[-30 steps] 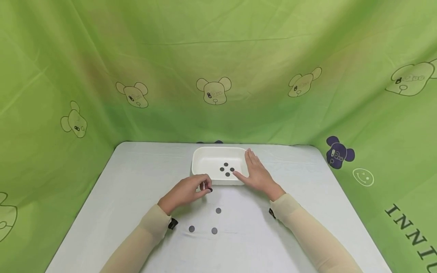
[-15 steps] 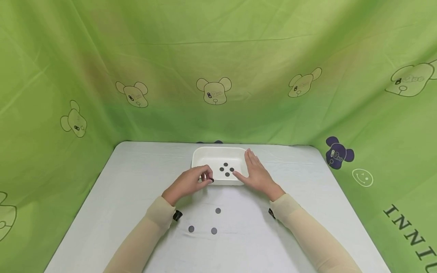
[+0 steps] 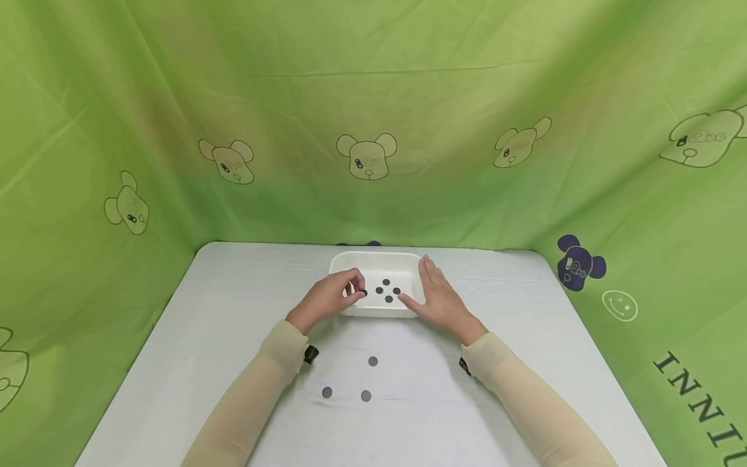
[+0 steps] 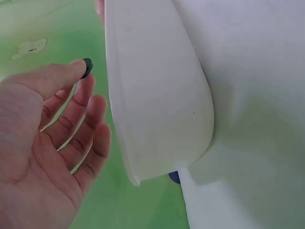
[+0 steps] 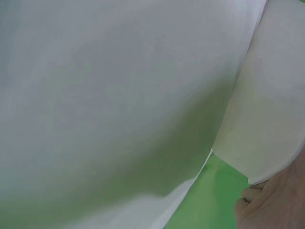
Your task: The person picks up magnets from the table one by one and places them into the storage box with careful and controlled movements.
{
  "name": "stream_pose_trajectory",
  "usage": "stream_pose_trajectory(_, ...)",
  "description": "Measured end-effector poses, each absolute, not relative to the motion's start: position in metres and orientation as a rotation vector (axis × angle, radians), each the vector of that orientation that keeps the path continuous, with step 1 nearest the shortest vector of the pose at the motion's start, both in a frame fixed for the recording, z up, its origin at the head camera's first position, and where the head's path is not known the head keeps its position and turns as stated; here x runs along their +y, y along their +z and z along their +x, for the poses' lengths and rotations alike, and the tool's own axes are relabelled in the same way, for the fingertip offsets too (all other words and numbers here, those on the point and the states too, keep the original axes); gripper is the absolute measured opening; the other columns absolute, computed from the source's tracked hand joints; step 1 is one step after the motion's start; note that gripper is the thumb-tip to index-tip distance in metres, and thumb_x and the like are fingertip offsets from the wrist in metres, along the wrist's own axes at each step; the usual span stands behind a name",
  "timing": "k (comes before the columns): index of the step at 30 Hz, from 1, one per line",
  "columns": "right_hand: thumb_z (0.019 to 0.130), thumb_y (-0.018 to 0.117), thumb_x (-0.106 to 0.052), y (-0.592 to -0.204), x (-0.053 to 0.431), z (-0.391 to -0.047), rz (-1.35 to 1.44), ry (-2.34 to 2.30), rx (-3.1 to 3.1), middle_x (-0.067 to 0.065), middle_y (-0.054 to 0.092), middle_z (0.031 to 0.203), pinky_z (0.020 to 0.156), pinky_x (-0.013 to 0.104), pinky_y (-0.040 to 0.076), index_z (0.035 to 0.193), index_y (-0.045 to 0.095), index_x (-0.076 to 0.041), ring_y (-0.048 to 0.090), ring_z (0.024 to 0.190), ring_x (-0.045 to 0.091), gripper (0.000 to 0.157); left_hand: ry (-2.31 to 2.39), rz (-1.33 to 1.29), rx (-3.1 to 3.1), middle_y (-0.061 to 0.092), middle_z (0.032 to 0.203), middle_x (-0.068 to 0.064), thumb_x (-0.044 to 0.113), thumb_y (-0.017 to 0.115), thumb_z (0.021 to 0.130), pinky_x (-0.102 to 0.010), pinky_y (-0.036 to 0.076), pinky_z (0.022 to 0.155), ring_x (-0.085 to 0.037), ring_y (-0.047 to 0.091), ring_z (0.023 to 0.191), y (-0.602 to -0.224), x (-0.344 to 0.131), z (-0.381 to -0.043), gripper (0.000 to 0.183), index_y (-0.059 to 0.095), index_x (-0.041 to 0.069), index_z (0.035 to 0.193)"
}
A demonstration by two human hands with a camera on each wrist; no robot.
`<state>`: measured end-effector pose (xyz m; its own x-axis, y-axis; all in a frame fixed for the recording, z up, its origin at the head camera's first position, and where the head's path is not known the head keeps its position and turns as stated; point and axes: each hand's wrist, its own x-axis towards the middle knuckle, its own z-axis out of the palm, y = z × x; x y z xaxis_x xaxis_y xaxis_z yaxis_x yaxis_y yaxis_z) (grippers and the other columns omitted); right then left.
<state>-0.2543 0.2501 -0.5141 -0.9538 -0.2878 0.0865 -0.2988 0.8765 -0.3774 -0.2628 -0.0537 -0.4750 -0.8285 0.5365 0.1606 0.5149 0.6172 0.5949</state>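
- The left hand [image 3: 331, 295] holds 1 dark round disc [image 4: 86, 68]; the thumb and the index finger pinch it at its edge, and the other fingers [image 4: 99, 138] are softly bent and apart from each other.
- This disc is above the front left part of the white rectangular tray [image 3: 373, 263]; in the left wrist view it is higher than the rim and does not touch it.
- The right hand [image 3: 440, 299] is at the right end of the tray, with its 4 long fingers straight and close together along the rim; the thumb stands wide from them and reaches over the inside of the tray.
- Inside the tray lie 4 dark discs [image 3: 386, 283], flat and near each other but not touching, in a diamond shape, just beside the tip of the right thumb.
- On the bench [image 3: 245, 311], in front of the tray, lie 3 more grey discs [image 3: 373, 361], well apart from each other: 1 is closer to the tray, 2 are nearer to the person.
- The tray stands upright near the far edge of the bench, which has a white cover.
- Behind is a green curtain [image 3: 292, 78] with printed bear heads [image 3: 367, 159].
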Motion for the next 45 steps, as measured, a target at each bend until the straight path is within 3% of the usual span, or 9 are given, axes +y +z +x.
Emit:
stream_pose_trajectory(21,0.103,0.055,-0.069,-0.517,0.249,-0.255,0.481,0.601,-2.999,0.025,0.004,0.177,0.133,0.051,0.011,0.168,0.005,0.007,0.005,0.165,0.039,0.111,0.891,0.808,2.761,0.07,0.098,0.006,0.02,0.075,0.103,-0.03,0.049,0.075,-0.01,0.059,0.081,-0.488,-0.039,-0.297,0.013,0.063,0.02,0.103)
stream_pose_trajectory(45,0.103,0.055,-0.068,-0.515,0.251,-0.253,0.497,0.605,-2.995,0.025,0.002,0.177,0.133,0.052,0.012,0.167,0.006,0.008,0.006,0.165,0.04,0.111,0.667,0.819,2.836,0.072,0.105,0.004,0.021,0.074,0.104,-0.037,0.055,0.087,-0.015,0.066,0.096,-0.493,-0.018,-0.318,0.009,0.065,0.02,0.105)
